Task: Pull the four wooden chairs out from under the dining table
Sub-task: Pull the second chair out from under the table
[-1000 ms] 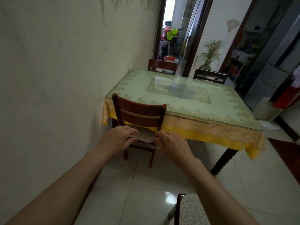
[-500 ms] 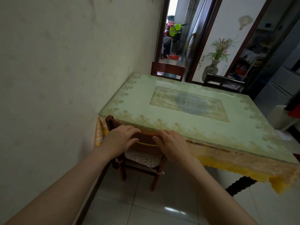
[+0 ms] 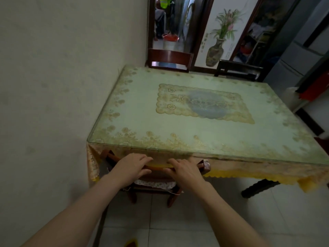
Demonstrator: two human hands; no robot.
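The dining table (image 3: pixel 135 111), with a glass top over a yellow-green cloth, stands against the left wall. A dark wooden chair (image 3: pixel 171 199) with a dotted seat cushion (image 3: pixel 154 184) is tucked at the table's near edge, its backrest touching the cloth fringe. My left hand (image 3: pixel 131 166) and my right hand (image 3: pixel 187 171) both curl over the chair's top rail (image 3: pixel 158 168), side by side. Two more wooden chairs stand at the far side: one at the far left (image 3: pixel 170 58) and a darker one at the far right (image 3: pixel 238 69). No fourth chair is in view.
A plain wall (image 3: pixel 53 104) runs close along the left. A dark carved table leg (image 3: pixel 258 188) stands on the pale tiled floor (image 3: pixel 195 225) at right. A grey fridge (image 3: pixel 293 65) and a doorway (image 3: pixel 167 29) lie beyond the table. A small yellow thing (image 3: pixel 130 244) lies by my feet.
My view has come closer and higher over the table. My hands went from the seat cushion up to the top rail, and the backrest now sits against the table's edge.
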